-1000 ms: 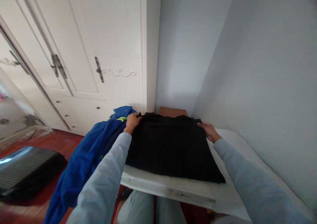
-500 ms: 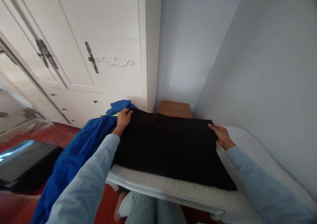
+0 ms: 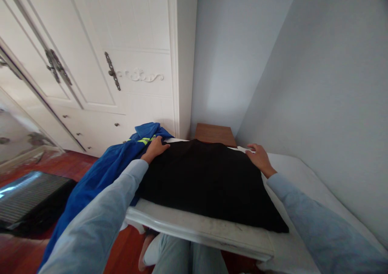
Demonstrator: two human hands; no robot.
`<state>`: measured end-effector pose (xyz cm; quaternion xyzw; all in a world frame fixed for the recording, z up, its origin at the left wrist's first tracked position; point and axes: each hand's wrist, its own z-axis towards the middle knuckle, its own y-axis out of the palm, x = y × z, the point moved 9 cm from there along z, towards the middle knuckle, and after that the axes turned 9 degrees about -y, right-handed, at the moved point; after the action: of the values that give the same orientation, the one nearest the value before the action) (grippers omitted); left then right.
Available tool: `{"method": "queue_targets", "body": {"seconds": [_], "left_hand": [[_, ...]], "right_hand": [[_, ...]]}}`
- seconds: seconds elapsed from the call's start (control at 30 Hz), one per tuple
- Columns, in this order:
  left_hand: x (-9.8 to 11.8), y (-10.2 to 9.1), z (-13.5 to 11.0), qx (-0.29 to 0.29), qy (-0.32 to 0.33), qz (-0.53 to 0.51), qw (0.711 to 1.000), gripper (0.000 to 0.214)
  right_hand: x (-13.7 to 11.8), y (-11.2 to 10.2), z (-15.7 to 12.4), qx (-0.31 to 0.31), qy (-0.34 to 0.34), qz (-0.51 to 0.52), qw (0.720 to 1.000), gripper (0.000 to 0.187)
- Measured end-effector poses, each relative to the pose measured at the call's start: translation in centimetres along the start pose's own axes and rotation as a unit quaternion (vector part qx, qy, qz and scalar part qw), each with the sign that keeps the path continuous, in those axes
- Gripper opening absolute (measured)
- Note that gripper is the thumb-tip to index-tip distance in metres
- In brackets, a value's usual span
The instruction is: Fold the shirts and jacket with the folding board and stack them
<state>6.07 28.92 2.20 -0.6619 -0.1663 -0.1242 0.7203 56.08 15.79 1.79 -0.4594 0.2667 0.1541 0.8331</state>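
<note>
A black folded garment (image 3: pixel 209 181) lies flat on a white surface (image 3: pixel 212 231) in front of me. My left hand (image 3: pixel 155 148) rests with fingers stretched out on its far left corner, beside a blue garment with yellow-green stripes (image 3: pixel 100 183). On the far right corner, my right hand (image 3: pixel 257 156) lies flat with fingers spread. Both arms wear light blue sleeves.
A white wardrobe (image 3: pixel 100 64) with metal handles stands at the left. A brown wooden stand (image 3: pixel 214 133) sits in the corner behind the garment. Grey walls close in at the back and right. A dark ribbed object (image 3: pixel 28 197) lies on the red wooden floor.
Both hands went from gripping the far corners of the black garment to lying flat on them. The far edge of the garment has settled lower and slightly nearer.
</note>
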Motion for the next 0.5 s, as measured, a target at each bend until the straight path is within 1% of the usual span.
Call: {"method": "queue_targets", "body": {"seconds": [0.07, 0.13, 0.17, 0.2, 0.27, 0.3, 0.4, 0.5], "left_hand": [[0.6, -1.0, -0.7, 0.036, 0.011, 0.041, 0.998, 0.055], [0.6, -1.8, -1.7, 0.052, 0.006, 0.059, 0.997, 0.044], [0.4, -1.9, -2.3, 0.039, -0.001, 0.064, 0.997, 0.039], [0.2, -1.7, -2.8, 0.014, -0.01, 0.07, 0.997, 0.037], [-0.5, -1.2, -4.1, -0.043, -0.026, 0.089, 0.995, 0.04], [-0.9, -1.0, -4.6, -0.062, -0.031, 0.098, 0.993, 0.042], [-1.9, -1.1, -5.5, -0.079, -0.052, 0.1, 0.99, 0.043], [-2.8, -1.5, -5.8, -0.081, -0.075, 0.082, 0.991, 0.029]], "right_hand": [[-4.1, 2.6, 0.6, -0.059, -0.096, 0.004, 0.994, 0.025], [-8.1, 5.8, 0.7, -0.125, -0.159, 0.024, 0.979, 0.029], [-10.0, 7.5, 0.6, -0.155, -0.183, 0.034, 0.97, 0.031], [-11.9, 9.0, 0.4, -0.182, -0.207, 0.041, 0.96, 0.033], [-15.7, 11.9, -0.2, -0.224, -0.262, 0.046, 0.937, 0.036], [-17.6, 13.2, -0.6, -0.24, -0.291, 0.044, 0.925, 0.037], [-22.1, 16.5, -1.8, -0.274, -0.36, 0.021, 0.892, 0.039], [-24.8, 19.0, -2.5, -0.299, -0.378, -0.042, 0.875, 0.041]]}}
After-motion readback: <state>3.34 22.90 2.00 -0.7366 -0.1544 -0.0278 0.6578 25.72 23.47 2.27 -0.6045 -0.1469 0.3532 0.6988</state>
